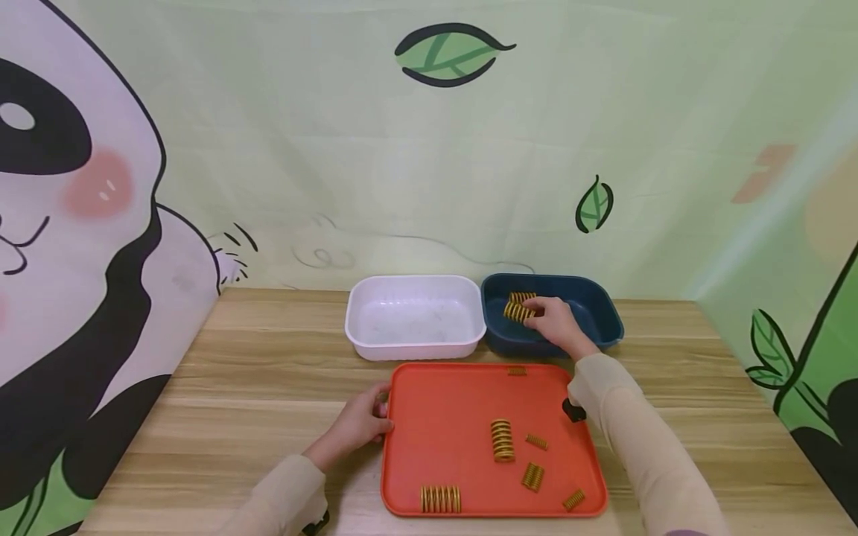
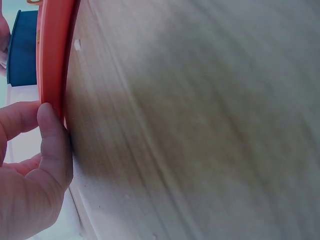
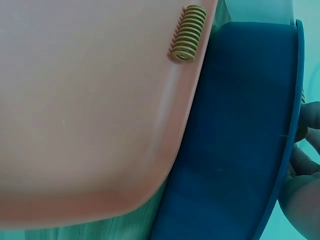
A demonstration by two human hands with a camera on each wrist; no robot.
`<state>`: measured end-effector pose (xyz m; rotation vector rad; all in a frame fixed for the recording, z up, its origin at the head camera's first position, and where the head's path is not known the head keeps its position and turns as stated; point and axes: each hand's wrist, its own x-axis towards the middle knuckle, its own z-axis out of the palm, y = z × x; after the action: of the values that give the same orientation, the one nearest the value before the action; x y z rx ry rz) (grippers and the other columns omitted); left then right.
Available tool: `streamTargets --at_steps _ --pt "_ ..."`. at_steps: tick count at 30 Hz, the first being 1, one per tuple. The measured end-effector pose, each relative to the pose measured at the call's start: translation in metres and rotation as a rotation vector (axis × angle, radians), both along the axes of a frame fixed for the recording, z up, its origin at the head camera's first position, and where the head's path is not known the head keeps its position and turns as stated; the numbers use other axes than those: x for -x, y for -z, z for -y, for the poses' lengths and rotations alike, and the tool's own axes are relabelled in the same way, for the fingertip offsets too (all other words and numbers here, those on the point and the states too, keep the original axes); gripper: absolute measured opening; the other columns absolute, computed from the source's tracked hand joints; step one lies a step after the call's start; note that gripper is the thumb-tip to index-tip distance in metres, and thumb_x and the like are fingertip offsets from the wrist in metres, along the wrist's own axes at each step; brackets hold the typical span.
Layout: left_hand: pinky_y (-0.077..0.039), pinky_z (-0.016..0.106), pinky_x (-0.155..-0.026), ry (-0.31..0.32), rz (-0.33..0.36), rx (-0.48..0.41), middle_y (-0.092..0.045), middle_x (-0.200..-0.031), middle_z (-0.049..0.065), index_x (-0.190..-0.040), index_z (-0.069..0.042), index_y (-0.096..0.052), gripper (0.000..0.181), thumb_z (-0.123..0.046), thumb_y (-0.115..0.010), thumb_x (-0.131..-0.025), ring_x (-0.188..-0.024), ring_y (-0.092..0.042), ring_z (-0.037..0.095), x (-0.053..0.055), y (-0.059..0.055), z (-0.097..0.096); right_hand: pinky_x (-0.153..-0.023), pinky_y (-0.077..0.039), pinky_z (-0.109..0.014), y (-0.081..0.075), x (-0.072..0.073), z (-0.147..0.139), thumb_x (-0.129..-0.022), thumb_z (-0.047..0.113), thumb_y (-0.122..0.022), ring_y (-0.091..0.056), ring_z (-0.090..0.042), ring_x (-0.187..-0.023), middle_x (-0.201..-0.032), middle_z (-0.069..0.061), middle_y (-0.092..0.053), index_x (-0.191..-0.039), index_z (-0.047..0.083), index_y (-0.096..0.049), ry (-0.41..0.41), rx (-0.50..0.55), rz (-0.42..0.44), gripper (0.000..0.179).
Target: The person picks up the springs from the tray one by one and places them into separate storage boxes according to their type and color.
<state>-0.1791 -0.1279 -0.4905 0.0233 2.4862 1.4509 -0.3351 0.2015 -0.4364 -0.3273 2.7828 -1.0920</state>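
Observation:
My right hand (image 1: 555, 321) is over the dark blue bin (image 1: 596, 316) and pinches a large gold coil spring (image 1: 515, 313) by its right end. Another gold spring (image 1: 523, 296) shows just behind it. In the right wrist view the bin's wall (image 3: 225, 125) hides most of the held spring. At the red tray (image 1: 442, 417), my left hand (image 1: 358, 420) grips the left rim between thumb and index finger, seen close up in the left wrist view at the tray edge (image 2: 52, 60).
On the tray lie a large spring (image 1: 502, 441), another large spring (image 1: 440, 499) at the front rim, and several smaller ones, including a small spring (image 1: 517, 371) along the back rim. A white bin (image 1: 415, 351) stands left of the blue one, against the backdrop.

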Motion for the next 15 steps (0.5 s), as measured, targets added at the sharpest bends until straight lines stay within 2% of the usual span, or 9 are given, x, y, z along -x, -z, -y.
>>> streamTargets --at_steps 15 --pt "-0.044 0.022 -0.044 -0.01 -0.01 -0.007 -0.046 -0.07 0.004 -0.127 -0.002 -0.043 0.059 0.008 -0.061 -0.072 -0.051 -0.044 0.013 -0.001 -0.001 0.0 -0.086 -0.047 -0.042 0.01 0.014 0.002 -0.083 0.007 -0.057 -0.051 -0.031 -0.101 -0.116 -0.022 -0.055 -0.119 -0.002 -0.055 -0.007 0.007 0.08 0.037"
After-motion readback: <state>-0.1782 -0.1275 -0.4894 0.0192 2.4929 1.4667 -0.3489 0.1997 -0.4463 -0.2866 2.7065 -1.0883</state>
